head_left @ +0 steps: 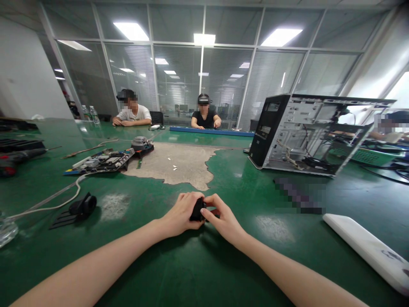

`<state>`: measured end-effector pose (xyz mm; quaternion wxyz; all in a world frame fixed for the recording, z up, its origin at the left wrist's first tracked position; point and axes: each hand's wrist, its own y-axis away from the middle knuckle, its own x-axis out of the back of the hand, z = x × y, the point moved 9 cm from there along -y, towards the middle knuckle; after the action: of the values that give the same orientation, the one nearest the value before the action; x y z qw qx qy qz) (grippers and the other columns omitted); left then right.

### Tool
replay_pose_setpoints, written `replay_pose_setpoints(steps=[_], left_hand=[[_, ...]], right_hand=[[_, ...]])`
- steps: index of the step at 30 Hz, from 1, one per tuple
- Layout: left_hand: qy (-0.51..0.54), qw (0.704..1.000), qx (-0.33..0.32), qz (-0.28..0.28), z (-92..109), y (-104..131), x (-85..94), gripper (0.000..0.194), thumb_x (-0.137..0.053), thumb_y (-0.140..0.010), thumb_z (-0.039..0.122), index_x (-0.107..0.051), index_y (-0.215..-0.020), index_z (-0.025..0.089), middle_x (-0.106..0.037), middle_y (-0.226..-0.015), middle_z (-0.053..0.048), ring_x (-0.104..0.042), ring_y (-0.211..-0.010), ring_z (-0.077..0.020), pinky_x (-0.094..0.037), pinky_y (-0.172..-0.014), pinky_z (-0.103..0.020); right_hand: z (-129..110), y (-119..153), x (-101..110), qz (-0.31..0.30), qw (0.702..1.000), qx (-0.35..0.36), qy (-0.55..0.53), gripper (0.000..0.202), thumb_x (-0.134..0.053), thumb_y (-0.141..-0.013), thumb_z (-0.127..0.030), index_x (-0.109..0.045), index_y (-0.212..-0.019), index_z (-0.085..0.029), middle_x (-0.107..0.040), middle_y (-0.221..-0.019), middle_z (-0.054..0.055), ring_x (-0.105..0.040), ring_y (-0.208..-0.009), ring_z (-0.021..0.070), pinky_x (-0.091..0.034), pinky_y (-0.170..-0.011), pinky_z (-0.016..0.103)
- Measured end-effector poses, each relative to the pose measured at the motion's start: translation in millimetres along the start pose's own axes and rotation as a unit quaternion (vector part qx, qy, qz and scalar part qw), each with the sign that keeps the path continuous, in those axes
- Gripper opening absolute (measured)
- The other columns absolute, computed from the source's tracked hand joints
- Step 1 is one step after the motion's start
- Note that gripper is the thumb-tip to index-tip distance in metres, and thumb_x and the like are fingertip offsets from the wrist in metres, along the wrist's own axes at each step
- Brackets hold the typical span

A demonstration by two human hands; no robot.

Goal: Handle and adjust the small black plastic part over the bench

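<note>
A small black block-like part (197, 209) is held between my two hands, just above or on the green table (188, 273). My left hand (184, 213) wraps round its left side, with the fingers over the top. On the right side, my right hand (220, 214) pinches the part between thumb and fingers. The details of the part are hidden by the fingers. To the left lies a black round piece with flat prongs (83, 206). Farther back, a circuit board (104, 161) rests beside a round metal fan or cooler (142, 145).
An open computer case (297, 136) stands at the right, with a white slab (367, 251) nearer me. A white cable (75, 194) and a drill-like tool (19, 157) lie left. Two people sit across the table behind a blue strip (211, 131); another person is at far right.
</note>
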<state>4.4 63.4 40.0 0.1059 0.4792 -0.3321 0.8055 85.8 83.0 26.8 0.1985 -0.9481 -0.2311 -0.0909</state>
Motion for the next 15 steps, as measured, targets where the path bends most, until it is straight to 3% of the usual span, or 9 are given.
replay_pose_setpoints(steps=[8, 15], left_hand=[[0.001, 1.0, 0.007, -0.001, -1.8, -0.2, -1.8, 0.054, -0.061, -0.068, 0.021, -0.031, -0.113, 0.022, -0.05, -0.106, -0.004, -0.046, -0.098, -0.0214, -0.03, -0.087, -0.036], [-0.007, 1.0, 0.0, 0.001, -0.6, -0.2, -1.1, 0.055, -0.06, -0.07, 0.023, -0.029, -0.115, 0.021, -0.049, -0.109, -0.005, -0.047, -0.099, -0.0218, -0.03, -0.087, -0.036]], right_hand=[[14.2, -4.5, -3.8, -0.022, 0.999, -0.046, -0.019, 0.018, -0.051, -0.08, -0.027, -0.045, -0.095, -0.02, -0.055, -0.088, 0.001, -0.055, -0.078, 0.0131, -0.047, -0.069, 0.028], [2.8, -2.3, 1.9, 0.003, 1.0, -0.006, -0.006, 0.012, -0.051, -0.08, -0.03, -0.049, -0.087, -0.02, -0.053, -0.087, 0.002, -0.055, -0.086, 0.0158, -0.047, -0.066, 0.026]])
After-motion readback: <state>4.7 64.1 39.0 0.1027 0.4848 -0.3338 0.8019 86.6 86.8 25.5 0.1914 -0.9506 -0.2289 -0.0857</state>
